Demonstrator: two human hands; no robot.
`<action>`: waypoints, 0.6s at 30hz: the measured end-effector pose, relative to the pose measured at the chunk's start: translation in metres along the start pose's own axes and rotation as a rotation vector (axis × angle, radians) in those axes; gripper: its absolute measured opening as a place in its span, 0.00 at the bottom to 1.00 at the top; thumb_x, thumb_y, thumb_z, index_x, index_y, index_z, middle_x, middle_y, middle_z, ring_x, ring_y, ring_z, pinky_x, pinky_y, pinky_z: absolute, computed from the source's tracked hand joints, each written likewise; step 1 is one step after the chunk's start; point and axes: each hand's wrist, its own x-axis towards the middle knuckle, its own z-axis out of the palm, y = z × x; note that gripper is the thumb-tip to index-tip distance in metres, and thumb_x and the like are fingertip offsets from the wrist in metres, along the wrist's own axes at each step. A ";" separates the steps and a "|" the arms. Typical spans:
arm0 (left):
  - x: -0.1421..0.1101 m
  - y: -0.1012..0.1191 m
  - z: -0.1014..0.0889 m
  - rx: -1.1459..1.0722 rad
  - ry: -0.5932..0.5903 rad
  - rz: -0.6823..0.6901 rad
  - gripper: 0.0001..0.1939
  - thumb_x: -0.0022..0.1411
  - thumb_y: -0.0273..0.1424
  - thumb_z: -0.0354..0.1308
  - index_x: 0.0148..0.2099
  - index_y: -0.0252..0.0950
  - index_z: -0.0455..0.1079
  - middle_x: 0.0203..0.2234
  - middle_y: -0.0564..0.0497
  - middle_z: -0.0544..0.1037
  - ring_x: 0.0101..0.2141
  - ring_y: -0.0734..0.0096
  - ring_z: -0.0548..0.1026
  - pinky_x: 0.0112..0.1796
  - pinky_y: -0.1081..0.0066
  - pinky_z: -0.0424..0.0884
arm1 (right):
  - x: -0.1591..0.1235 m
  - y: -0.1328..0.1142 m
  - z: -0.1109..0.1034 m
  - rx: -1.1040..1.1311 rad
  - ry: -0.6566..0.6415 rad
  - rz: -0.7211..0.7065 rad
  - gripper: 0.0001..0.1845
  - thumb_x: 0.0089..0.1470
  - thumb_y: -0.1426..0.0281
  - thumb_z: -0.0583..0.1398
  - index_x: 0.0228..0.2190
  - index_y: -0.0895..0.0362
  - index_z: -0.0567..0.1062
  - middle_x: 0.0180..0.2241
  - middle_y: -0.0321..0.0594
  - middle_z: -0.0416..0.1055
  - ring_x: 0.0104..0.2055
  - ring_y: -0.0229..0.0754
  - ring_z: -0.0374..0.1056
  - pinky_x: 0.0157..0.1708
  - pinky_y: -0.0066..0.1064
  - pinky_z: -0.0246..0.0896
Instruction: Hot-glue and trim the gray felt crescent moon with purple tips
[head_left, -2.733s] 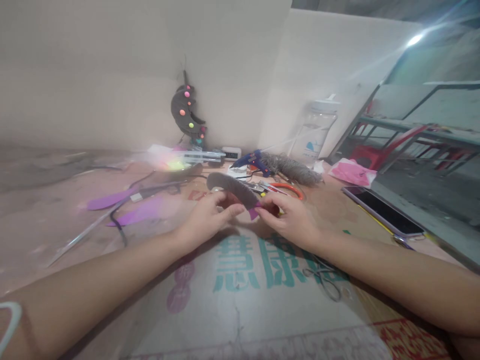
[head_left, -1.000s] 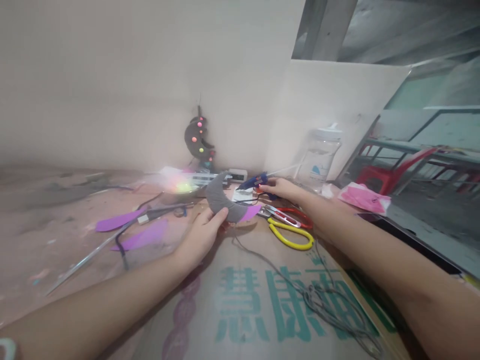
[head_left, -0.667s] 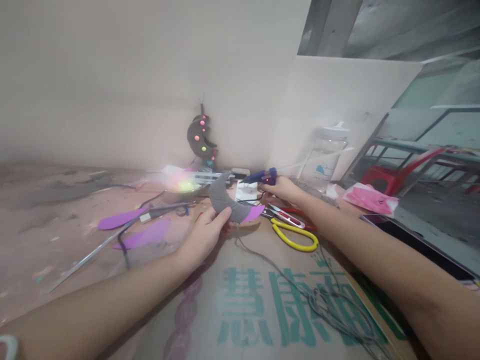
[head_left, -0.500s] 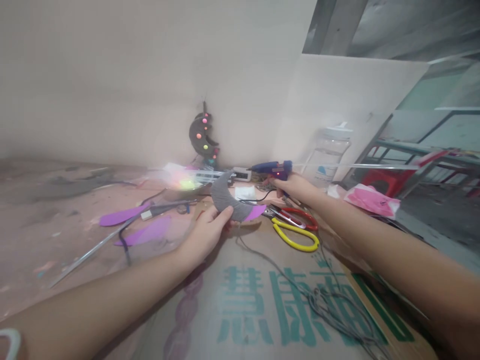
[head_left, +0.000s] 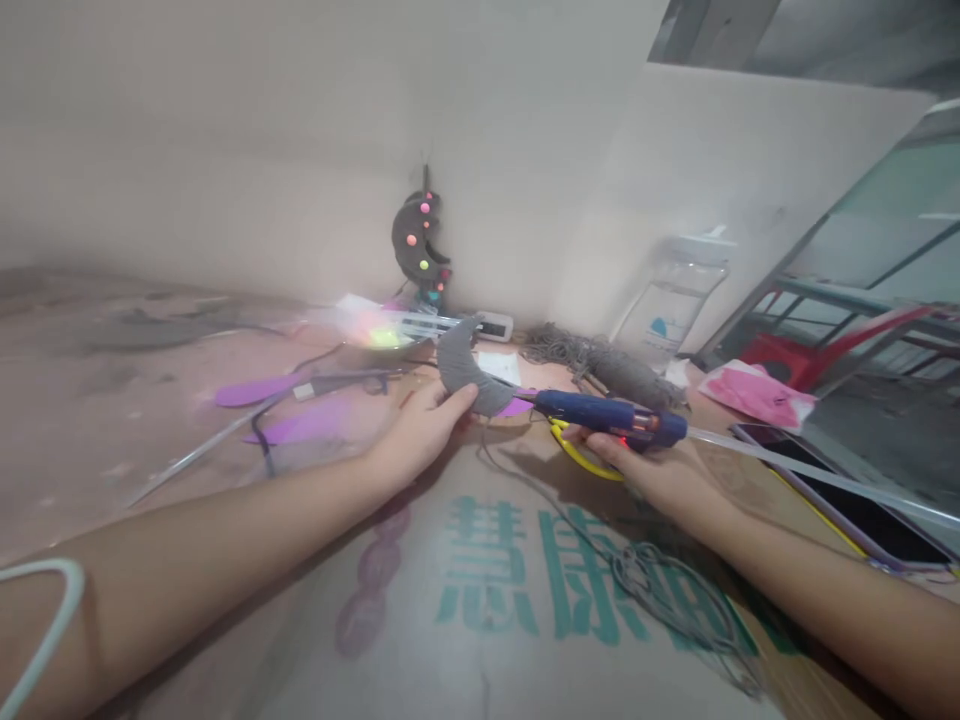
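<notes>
My left hand point(head_left: 435, 415) pinches a crescent point(head_left: 465, 370) wrapped in grey yarn, with a purple tip point(head_left: 516, 404) uncovered at its right end. In my right hand point(head_left: 626, 460) is a blue glue gun point(head_left: 592, 410), a clear glue stick point(head_left: 795, 465) trailing from its back. Its nozzle lies at the purple tip; whether they touch I cannot tell. A strand of grey yarn point(head_left: 525, 485) runs from the crescent down to a loose tangle point(head_left: 667, 590) on the cardboard. Scissors with yellow handles point(head_left: 577, 455) lie partly hidden behind the glue gun.
A decorated dark crescent point(head_left: 411, 240) stands against the wall. Grey yarn point(head_left: 615, 370), a clear bottle point(head_left: 671, 295), a pink packet point(head_left: 757, 393) and a phone point(head_left: 847, 500) are at the right. Purple pieces point(head_left: 255, 390) lie at the left. Printed cardboard point(head_left: 420, 650) covers the front.
My right hand has brought the glue gun from the back toward me, up to the crescent's purple end. My left hand keeps hold of the crescent. The view has shifted slightly.
</notes>
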 end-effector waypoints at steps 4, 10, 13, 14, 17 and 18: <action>-0.001 0.002 0.000 0.054 0.012 -0.003 0.15 0.57 0.44 0.56 0.30 0.36 0.68 0.21 0.55 0.71 0.25 0.71 0.67 0.30 0.71 0.60 | -0.001 -0.003 0.005 0.014 -0.018 -0.146 0.10 0.54 0.60 0.61 0.31 0.53 0.77 0.35 0.40 0.79 0.38 0.48 0.76 0.42 0.39 0.72; -0.002 0.005 0.001 -0.042 0.004 -0.031 0.15 0.54 0.44 0.58 0.30 0.35 0.68 0.21 0.54 0.71 0.25 0.71 0.67 0.30 0.71 0.62 | -0.005 0.002 0.009 -0.049 -0.022 -0.239 0.09 0.52 0.61 0.64 0.32 0.53 0.76 0.33 0.39 0.77 0.36 0.45 0.74 0.37 0.34 0.69; -0.003 0.006 0.002 -0.058 0.012 -0.030 0.15 0.54 0.43 0.58 0.31 0.35 0.68 0.22 0.54 0.72 0.25 0.72 0.67 0.29 0.72 0.61 | -0.006 0.006 0.012 -0.064 -0.021 -0.259 0.11 0.51 0.59 0.64 0.30 0.53 0.75 0.30 0.39 0.77 0.34 0.46 0.73 0.36 0.35 0.68; -0.003 0.006 0.002 -0.056 0.016 -0.028 0.14 0.55 0.42 0.58 0.31 0.35 0.69 0.22 0.54 0.71 0.24 0.73 0.66 0.29 0.72 0.61 | -0.006 0.007 0.013 -0.081 -0.018 -0.262 0.11 0.51 0.59 0.64 0.29 0.53 0.75 0.30 0.39 0.77 0.34 0.46 0.73 0.35 0.35 0.68; -0.002 0.004 0.001 -0.028 0.018 -0.017 0.14 0.56 0.42 0.57 0.29 0.36 0.67 0.20 0.56 0.69 0.23 0.74 0.64 0.29 0.72 0.60 | -0.005 0.010 0.015 -0.126 -0.035 -0.281 0.11 0.52 0.59 0.64 0.32 0.53 0.76 0.32 0.40 0.78 0.36 0.48 0.74 0.37 0.37 0.69; -0.002 0.003 0.001 -0.013 0.019 -0.009 0.14 0.57 0.42 0.57 0.28 0.36 0.66 0.20 0.57 0.68 0.23 0.74 0.64 0.29 0.72 0.59 | -0.005 0.011 0.015 -0.137 -0.040 -0.290 0.11 0.52 0.58 0.64 0.33 0.52 0.76 0.33 0.41 0.78 0.38 0.49 0.74 0.39 0.39 0.69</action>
